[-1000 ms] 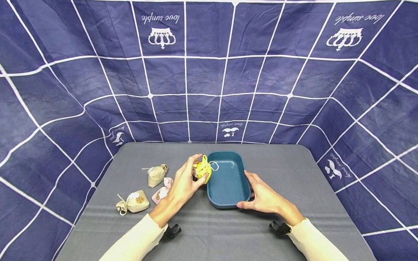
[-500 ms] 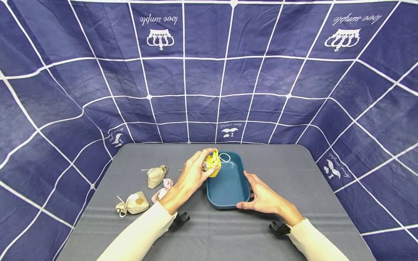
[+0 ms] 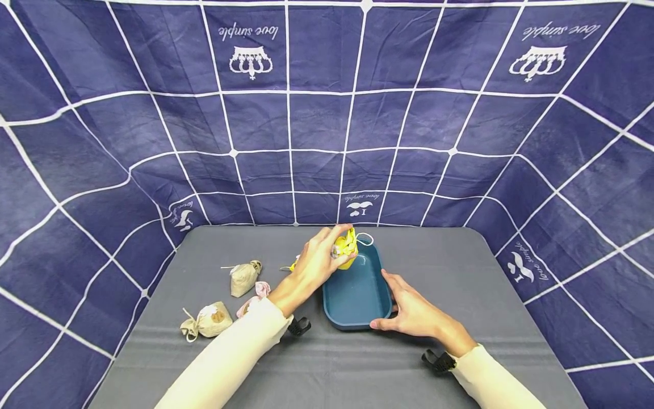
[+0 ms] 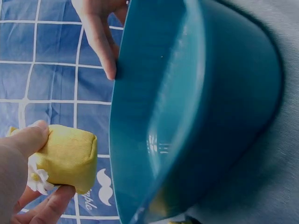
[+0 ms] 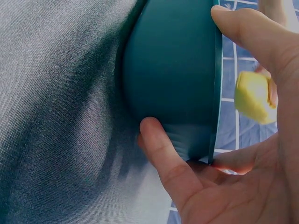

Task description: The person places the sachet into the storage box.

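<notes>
Your left hand point(image 3: 317, 258) pinches the yellow bag point(image 4: 70, 154) (probably squishy) above the tub point(image 3: 356, 292), so go easy while your right hand point(image 3: 411, 308) grips the tub's side.

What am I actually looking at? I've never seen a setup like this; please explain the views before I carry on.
There is no machine: these are a person's two bare hands. The wide picture is taken from the head, looking forward and down; the other two are taken from the left and right wrists.

The left hand holds a yellow drawstring pouch above the blue plastic tub. The right hand grips the tub's near right corner.

On the grey cloth, to the left, lie two beige drawstring pouches and a pink pouch, partly hidden by the left arm.
</notes>
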A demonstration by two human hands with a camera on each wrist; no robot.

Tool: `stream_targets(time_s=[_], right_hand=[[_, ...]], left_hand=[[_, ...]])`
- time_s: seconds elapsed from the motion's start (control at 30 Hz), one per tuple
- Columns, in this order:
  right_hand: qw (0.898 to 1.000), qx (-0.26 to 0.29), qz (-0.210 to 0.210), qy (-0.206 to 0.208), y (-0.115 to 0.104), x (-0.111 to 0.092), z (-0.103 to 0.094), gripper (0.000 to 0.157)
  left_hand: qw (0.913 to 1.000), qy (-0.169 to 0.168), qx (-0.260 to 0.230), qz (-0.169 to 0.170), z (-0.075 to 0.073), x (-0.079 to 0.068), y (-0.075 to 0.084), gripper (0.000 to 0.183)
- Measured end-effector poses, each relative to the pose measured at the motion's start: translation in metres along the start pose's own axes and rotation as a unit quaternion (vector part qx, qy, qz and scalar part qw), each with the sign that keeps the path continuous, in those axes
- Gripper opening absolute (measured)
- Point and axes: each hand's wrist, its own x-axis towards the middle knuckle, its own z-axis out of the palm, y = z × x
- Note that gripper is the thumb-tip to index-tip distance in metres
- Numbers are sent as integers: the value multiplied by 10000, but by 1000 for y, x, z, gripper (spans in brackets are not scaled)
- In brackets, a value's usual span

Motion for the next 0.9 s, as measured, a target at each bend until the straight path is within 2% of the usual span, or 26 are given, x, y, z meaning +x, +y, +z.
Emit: stream_targets(time_s=[0.27, 0.53, 0.9], right_hand=[[9997, -214, -19, 64, 2, 0, 2, 138], [9996, -283, 6, 79, 0, 0, 1, 137], [9997, -259, -14, 2, 2, 0, 1, 137]], left_hand=[[9992, -377, 79, -112, 15, 18, 6, 66], [9959, -748, 284, -412, 29, 29, 10, 64], [9931, -949, 321, -603, 46, 38, 12, 66]])
